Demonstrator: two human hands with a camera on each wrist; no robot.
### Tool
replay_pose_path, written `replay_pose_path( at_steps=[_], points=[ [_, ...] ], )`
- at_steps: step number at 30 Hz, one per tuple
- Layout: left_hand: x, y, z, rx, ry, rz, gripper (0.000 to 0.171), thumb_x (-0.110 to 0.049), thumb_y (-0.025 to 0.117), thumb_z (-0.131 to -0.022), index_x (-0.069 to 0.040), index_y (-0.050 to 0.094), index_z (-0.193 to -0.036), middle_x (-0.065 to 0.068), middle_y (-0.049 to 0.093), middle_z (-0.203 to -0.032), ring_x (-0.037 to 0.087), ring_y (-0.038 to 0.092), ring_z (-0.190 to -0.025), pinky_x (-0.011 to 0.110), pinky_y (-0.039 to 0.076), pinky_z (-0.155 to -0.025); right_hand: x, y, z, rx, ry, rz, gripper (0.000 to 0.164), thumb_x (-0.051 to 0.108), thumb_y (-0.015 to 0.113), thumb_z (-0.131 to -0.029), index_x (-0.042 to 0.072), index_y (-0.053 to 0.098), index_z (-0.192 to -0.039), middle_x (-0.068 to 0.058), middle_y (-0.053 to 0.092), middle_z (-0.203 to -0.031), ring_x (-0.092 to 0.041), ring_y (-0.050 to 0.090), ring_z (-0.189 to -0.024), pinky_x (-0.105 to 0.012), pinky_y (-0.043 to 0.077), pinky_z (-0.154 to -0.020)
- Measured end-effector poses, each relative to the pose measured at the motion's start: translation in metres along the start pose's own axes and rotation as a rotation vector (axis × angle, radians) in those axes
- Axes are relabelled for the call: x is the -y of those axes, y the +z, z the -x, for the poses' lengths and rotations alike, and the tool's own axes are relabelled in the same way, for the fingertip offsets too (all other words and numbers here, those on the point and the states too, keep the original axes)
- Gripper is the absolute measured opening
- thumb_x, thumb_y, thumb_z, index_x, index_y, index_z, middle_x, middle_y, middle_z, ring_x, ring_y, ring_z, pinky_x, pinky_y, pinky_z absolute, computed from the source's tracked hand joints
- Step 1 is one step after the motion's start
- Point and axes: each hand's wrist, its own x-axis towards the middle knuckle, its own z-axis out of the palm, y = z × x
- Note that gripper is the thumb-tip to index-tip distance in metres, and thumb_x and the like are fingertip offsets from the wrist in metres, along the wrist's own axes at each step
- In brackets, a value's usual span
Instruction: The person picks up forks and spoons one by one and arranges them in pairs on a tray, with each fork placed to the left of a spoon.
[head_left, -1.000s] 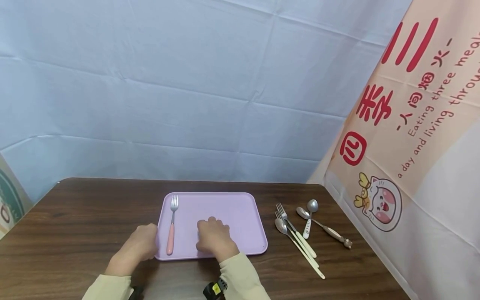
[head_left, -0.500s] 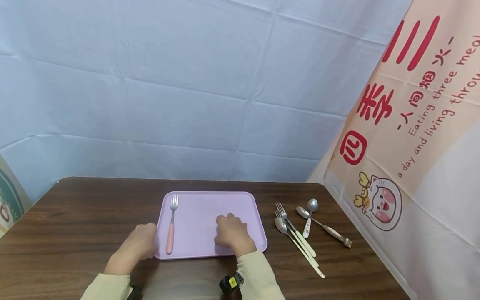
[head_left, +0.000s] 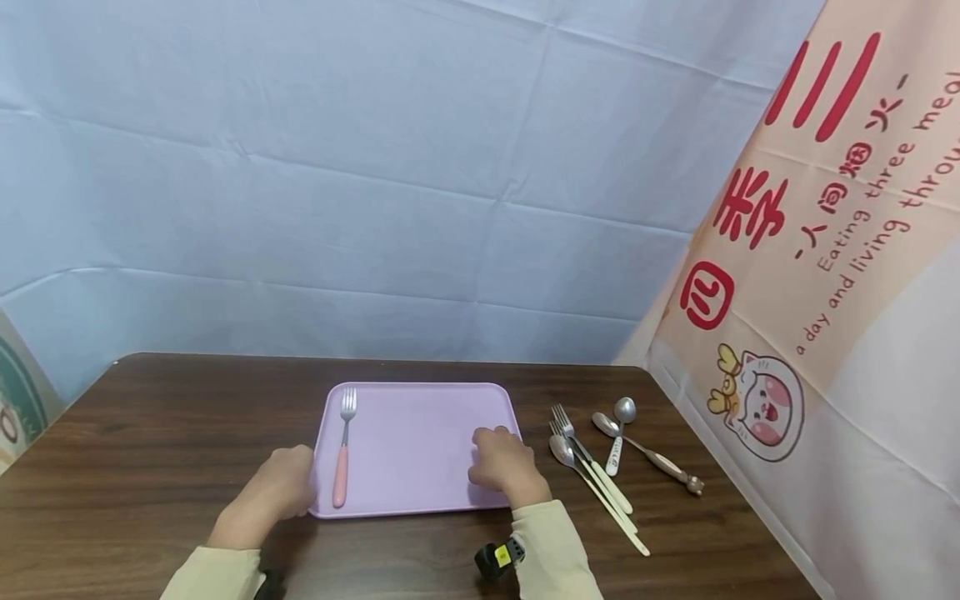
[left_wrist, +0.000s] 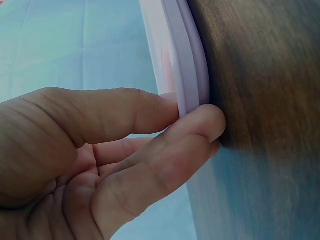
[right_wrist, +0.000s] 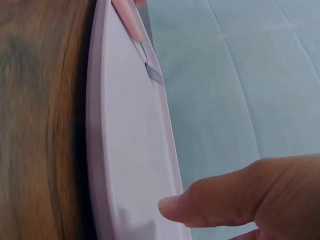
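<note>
A lilac tray (head_left: 420, 446) lies on the table with a pink-handled fork (head_left: 341, 467) along its left side. My left hand (head_left: 281, 483) pinches the tray's near left edge. In the left wrist view the thumb (left_wrist: 145, 112) is on the inner side of the rim (left_wrist: 192, 60) and a finger is under it. My right hand (head_left: 502, 462) hovers over the tray's right part and holds nothing. Its thumb (right_wrist: 210, 202) stretches out above the tray floor (right_wrist: 135, 140) in the right wrist view; its other fingers are mostly out of that picture.
Right of the tray lie two forks (head_left: 562, 421) and a spoon (head_left: 561, 450) with cream handles. Beyond them a short spoon (head_left: 625, 411) crosses a longer spoon (head_left: 652, 458). Cloth (head_left: 337, 208) hangs behind the brown table (head_left: 187, 417), and a printed cloth (head_left: 825, 333) at the right.
My right hand has moved rightward over the tray, from its middle to its right side. The left hand, the tray and the cutlery have stayed in place.
</note>
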Motion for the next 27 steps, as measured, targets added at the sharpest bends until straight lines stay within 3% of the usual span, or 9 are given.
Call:
replay_pose_path(
  at_steps=[8, 17, 27],
  points=[
    [-0.001, 0.0, 0.0, 0.003, -0.002, -0.001, 0.008, 0.009, 0.054, -0.066, 0.001, 0.052, -0.068, 0.006, 0.048, -0.053, 0.017, 0.048, -0.043, 0.028, 0.039, -0.041, -0.02, 0.002, 0.001, 0.016, 0.029, 0.0, 0.03, 0.01, 0.07, -0.069, 0.003, 0.064, -0.097, -0.007, 0.055, -0.079, -0.023, 0.049, -0.071, -0.044, 0.043, -0.059],
    [-0.002, 0.0, -0.001, 0.008, -0.01, 0.0, 0.008, 0.009, 0.054, -0.065, 0.002, 0.052, -0.068, 0.006, 0.048, -0.052, 0.016, 0.048, -0.043, 0.027, 0.039, -0.041, -0.042, -0.001, 0.003, -0.057, 0.0, -0.012, 0.034, 0.011, 0.068, -0.07, 0.002, 0.065, -0.103, -0.013, 0.062, -0.098, -0.031, 0.057, -0.093, -0.047, 0.044, -0.076],
    [-0.001, -0.003, -0.001, 0.013, 0.0, -0.004, 0.007, 0.008, 0.052, -0.066, 0.002, 0.052, -0.067, 0.004, 0.048, -0.05, 0.016, 0.048, -0.042, 0.028, 0.039, -0.041, -0.072, -0.007, 0.01, -0.108, 0.036, -0.003, 0.022, 0.007, 0.066, -0.069, 0.0, 0.064, -0.09, -0.01, 0.06, -0.081, -0.027, 0.056, -0.078, -0.044, 0.045, -0.069]
  ],
)
